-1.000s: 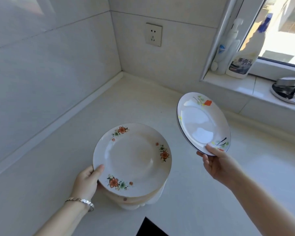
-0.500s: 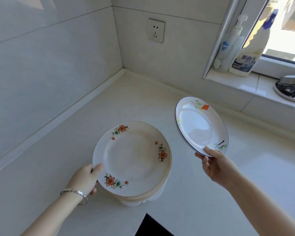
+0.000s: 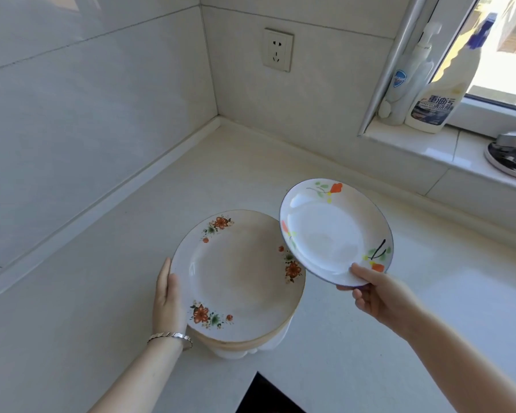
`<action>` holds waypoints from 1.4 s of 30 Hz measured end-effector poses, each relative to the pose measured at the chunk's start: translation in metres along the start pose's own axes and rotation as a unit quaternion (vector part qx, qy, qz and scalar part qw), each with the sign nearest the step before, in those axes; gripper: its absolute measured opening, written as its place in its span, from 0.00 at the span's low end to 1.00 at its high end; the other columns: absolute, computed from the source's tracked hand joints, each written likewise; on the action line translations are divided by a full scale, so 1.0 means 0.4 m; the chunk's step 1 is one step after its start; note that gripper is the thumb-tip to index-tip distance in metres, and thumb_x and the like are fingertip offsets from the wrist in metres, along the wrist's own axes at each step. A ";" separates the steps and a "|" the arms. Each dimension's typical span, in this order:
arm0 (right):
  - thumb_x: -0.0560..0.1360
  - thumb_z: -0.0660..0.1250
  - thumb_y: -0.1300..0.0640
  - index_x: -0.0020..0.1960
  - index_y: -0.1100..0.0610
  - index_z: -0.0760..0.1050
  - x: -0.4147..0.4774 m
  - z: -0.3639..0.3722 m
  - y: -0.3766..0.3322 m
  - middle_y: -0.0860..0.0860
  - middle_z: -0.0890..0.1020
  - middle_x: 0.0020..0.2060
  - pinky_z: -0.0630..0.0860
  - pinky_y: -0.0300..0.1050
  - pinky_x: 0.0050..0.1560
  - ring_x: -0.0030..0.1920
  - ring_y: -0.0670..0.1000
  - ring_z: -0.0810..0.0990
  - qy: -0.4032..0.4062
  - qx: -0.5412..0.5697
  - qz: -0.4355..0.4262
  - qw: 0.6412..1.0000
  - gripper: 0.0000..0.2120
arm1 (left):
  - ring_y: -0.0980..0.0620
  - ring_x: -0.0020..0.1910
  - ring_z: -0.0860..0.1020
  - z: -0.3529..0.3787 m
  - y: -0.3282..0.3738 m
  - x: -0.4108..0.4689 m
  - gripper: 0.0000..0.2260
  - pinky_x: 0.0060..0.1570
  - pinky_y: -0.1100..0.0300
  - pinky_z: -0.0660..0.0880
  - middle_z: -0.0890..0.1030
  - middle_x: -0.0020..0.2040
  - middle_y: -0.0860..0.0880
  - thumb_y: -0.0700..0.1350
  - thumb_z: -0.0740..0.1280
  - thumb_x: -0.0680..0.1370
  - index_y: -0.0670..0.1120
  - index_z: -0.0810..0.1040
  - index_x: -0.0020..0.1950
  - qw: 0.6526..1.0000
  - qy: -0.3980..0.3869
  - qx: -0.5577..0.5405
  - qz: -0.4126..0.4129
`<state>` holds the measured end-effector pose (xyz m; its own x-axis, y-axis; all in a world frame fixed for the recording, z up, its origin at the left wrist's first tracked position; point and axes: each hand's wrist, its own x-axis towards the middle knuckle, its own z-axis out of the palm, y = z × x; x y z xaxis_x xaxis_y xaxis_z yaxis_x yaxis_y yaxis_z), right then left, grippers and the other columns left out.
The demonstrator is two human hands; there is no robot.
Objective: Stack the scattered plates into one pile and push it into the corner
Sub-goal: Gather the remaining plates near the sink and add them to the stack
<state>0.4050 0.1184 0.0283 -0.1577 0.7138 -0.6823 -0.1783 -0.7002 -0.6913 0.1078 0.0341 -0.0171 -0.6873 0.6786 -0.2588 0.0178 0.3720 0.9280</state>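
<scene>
The right hand (image 3: 379,296), pinching the small plate (image 3: 334,234), now holds it closer, overlapping the pile (image 3: 239,278); the left hand (image 3: 169,296), fingers straight, braces it. Stacking looks imminent.

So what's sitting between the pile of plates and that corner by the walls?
Nothing: in the head view only bare counter runs from the pile to the corner.

Cream top plate of the pile (image 3: 239,278): orange flowers with green leaves on its rim. White plate (image 3: 334,234): thin blue edge, orange, green, yellow brush-marks. Pale cream bench (image 3: 102,293).
</scene>
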 end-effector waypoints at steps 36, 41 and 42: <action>0.74 0.64 0.54 0.36 0.62 0.76 -0.001 0.251 0.054 0.51 0.80 0.19 0.77 0.37 0.23 0.20 0.46 0.79 -0.090 -0.383 0.070 0.917 0.13 | 0.50 0.64 0.74 -0.036 0.020 0.020 0.13 0.67 0.49 0.68 0.78 0.63 0.51 0.43 0.60 0.78 0.57 0.79 0.56 0.991 -0.054 -0.107 -0.064; 0.74 0.63 0.45 0.36 0.64 0.77 -0.022 0.185 -0.002 0.55 0.83 0.24 0.76 0.37 0.25 0.25 0.50 0.82 -0.058 -0.362 0.070 0.928 0.22 | 0.49 0.70 0.64 -0.022 0.117 -0.015 0.17 0.67 0.60 0.60 0.68 0.70 0.45 0.38 0.56 0.80 0.41 0.67 0.69 0.981 0.016 0.104 0.166; 0.75 0.62 0.45 0.37 0.64 0.77 -0.024 0.161 -0.012 0.55 0.83 0.24 0.77 0.37 0.26 0.26 0.50 0.83 -0.044 -0.339 0.051 0.939 0.22 | 0.50 0.68 0.65 -0.001 0.153 -0.032 0.16 0.65 0.63 0.60 0.69 0.67 0.45 0.37 0.57 0.79 0.39 0.69 0.67 0.955 -0.003 0.127 0.268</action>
<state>0.3447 0.1159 0.0534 -0.2255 0.6197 -0.7517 0.4956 -0.5914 -0.6361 0.1173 0.0478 0.0433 -0.5261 0.8182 0.2320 0.5409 0.1115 0.8337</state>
